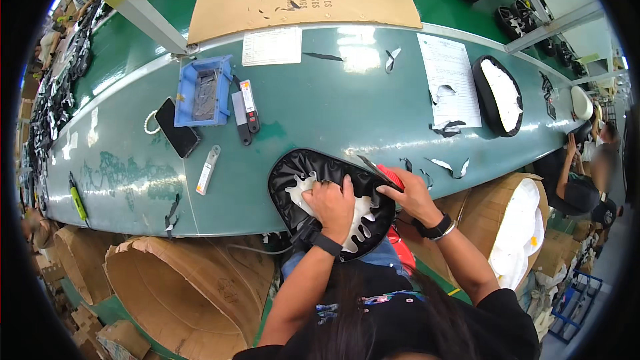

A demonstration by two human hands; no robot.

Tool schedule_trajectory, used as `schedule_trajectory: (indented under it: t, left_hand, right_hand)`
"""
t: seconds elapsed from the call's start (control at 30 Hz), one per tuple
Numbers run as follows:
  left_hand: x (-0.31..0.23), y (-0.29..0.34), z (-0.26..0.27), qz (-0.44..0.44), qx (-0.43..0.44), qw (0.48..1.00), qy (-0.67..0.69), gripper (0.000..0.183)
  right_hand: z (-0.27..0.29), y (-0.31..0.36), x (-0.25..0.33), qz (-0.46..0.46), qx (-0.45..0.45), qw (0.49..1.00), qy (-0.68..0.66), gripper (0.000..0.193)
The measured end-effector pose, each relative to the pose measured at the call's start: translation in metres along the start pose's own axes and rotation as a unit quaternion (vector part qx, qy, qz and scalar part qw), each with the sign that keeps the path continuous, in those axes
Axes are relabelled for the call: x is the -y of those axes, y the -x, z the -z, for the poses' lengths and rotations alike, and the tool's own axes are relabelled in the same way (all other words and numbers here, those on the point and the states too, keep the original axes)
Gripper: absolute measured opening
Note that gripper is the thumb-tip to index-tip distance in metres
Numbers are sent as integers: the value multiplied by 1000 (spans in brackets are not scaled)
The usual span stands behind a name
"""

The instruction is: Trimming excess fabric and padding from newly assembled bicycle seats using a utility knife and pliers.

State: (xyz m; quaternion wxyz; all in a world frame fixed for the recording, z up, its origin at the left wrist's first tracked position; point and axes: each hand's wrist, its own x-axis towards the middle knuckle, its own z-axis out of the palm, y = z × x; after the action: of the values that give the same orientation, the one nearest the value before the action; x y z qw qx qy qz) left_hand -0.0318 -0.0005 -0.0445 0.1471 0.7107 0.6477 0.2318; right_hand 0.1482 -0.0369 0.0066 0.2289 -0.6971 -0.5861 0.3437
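A black, glossy padded cushion [293, 163] with gathered edges lies tilted over my lap against the table's near edge, and a white, lobed backing [363, 217] shows in its middle. My left hand [331, 208] presses on this backing with curled fingers, the thumb pointing up; what lies under the fingers is hidden. Closed round a red-handled knife [390, 175], my right hand [415, 197] is at the cushion's right rim, its thumb reaching onto the black edge. The thin blade points away to the upper left.
On the green table lie a blue bin [203, 120], a phone [177, 128], box cutters [248, 103], papers [448, 60], black scraps [323, 57] and another cushion [503, 97]. Cardboard boxes [180, 293] stand below. A red object [401, 250] is beside my lap. Another person [580, 180] works at right.
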Motion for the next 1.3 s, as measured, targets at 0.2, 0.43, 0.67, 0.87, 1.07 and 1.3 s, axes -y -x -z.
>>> schedule_trajectory:
  t: [0.2, 0.43, 0.67, 0.87, 1.07, 1.3]
  left_hand:
    - [4, 4, 8, 64, 51, 983, 166, 36]
    - [13, 4, 8, 108, 54, 970, 210, 35]
    - [-5, -15, 34, -63, 8, 996, 55, 16]
    - [4, -54, 34, -337, 117, 934, -5, 21]
    - [7, -58, 28, -368, 111, 922, -33, 21]
    - [19, -74, 19, -327, 268, 884, 199, 17]
  right_hand:
    - [28, 3, 33, 187, 90, 930, 303, 58]
    - [21, -4, 59, 182, 138, 895, 382, 65]
    - [32, 14, 46, 122, 159, 911, 362, 69]
    - [36, 0, 34, 133, 167, 910, 357, 67]
    - [40, -11, 23, 136, 166, 912, 349, 63]
    - [42, -7, 9, 187, 154, 901, 360, 68]
